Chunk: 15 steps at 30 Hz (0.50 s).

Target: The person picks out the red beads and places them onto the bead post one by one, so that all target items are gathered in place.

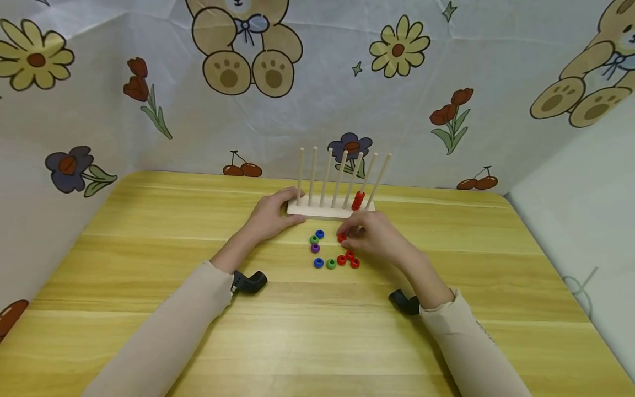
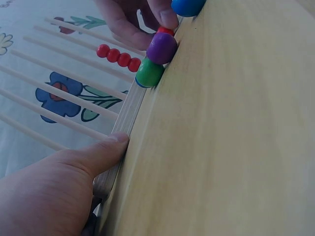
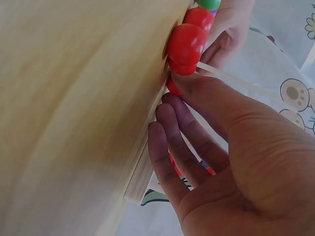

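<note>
A pale wooden peg rack (image 1: pixel 322 212) stands near the back of the table, several upright pegs rising from its base. My left hand (image 1: pixel 270 216) grips the base's left end, the thumb (image 2: pixel 110 145) along its front edge. Several red beads (image 1: pixel 358 200) are stacked on the second peg from the right. In front of the rack, my right hand (image 1: pixel 369 234) pinches a red bead (image 1: pixel 342 238) between thumb and forefinger, low over the tabletop. In the right wrist view this bead (image 3: pixel 173 86) is mostly hidden by the thumb; the other fingers spread beside it.
Loose red beads (image 1: pixel 350 255) lie just in front of my right hand. To their left lie a purple bead (image 1: pixel 315 248), green beads (image 1: pixel 331 264) and blue beads (image 1: pixel 318 263). A cloth (image 1: pixel 297 121) with printed bears and flowers hangs behind the table's back edge.
</note>
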Each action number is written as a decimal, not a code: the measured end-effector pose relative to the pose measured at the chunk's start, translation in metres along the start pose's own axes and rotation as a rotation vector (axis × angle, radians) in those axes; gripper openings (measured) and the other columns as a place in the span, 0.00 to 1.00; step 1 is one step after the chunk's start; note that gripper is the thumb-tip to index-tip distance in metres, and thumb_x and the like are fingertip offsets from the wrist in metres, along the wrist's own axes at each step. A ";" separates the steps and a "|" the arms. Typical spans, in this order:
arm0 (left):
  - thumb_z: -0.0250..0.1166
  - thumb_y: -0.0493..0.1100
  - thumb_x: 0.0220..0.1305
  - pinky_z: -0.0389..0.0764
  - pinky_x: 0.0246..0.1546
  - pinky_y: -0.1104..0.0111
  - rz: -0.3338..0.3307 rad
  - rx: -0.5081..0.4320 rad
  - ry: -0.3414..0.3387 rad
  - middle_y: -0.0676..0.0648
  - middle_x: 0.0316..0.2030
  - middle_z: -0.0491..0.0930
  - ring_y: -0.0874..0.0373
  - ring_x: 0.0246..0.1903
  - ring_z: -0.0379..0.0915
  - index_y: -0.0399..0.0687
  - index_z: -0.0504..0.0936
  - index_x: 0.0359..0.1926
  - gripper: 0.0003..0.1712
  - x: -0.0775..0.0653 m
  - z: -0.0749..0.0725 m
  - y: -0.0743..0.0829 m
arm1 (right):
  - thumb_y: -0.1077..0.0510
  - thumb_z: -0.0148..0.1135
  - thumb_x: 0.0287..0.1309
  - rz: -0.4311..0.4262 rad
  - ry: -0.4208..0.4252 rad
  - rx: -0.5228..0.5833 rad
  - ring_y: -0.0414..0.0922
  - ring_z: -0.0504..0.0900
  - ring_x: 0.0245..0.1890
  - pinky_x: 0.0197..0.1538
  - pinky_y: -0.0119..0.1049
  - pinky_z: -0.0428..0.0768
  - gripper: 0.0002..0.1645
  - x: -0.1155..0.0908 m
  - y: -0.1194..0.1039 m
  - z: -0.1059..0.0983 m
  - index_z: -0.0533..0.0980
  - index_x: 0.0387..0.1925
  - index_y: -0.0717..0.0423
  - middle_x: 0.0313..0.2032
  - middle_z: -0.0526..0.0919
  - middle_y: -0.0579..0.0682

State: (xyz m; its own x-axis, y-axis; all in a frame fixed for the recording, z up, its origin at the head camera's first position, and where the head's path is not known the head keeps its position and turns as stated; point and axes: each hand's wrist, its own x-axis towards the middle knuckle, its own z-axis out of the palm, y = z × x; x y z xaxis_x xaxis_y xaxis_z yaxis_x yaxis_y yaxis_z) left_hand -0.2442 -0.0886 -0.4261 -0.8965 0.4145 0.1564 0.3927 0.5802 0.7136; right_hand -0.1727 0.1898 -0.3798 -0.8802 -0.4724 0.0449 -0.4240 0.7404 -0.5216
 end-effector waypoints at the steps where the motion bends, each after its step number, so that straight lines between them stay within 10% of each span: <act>1: 0.77 0.53 0.65 0.69 0.76 0.53 -0.002 0.001 0.000 0.49 0.72 0.76 0.48 0.73 0.70 0.53 0.79 0.70 0.35 0.000 0.000 0.000 | 0.60 0.79 0.58 -0.001 0.003 -0.002 0.41 0.85 0.38 0.46 0.39 0.88 0.08 0.000 0.000 0.000 0.89 0.40 0.51 0.36 0.89 0.44; 15: 0.77 0.53 0.65 0.69 0.75 0.53 0.004 -0.006 -0.001 0.49 0.71 0.77 0.49 0.73 0.70 0.53 0.79 0.70 0.35 -0.001 0.000 0.001 | 0.65 0.73 0.63 -0.045 0.145 0.077 0.48 0.90 0.44 0.50 0.46 0.91 0.12 -0.003 0.000 -0.010 0.87 0.48 0.60 0.44 0.91 0.52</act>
State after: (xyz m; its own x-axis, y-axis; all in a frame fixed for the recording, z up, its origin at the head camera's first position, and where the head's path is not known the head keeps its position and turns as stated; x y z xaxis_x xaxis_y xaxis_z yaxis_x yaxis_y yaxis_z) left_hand -0.2433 -0.0886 -0.4256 -0.8945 0.4180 0.1587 0.3954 0.5741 0.7170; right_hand -0.1726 0.1958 -0.3711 -0.8847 -0.4259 0.1895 -0.4508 0.6786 -0.5798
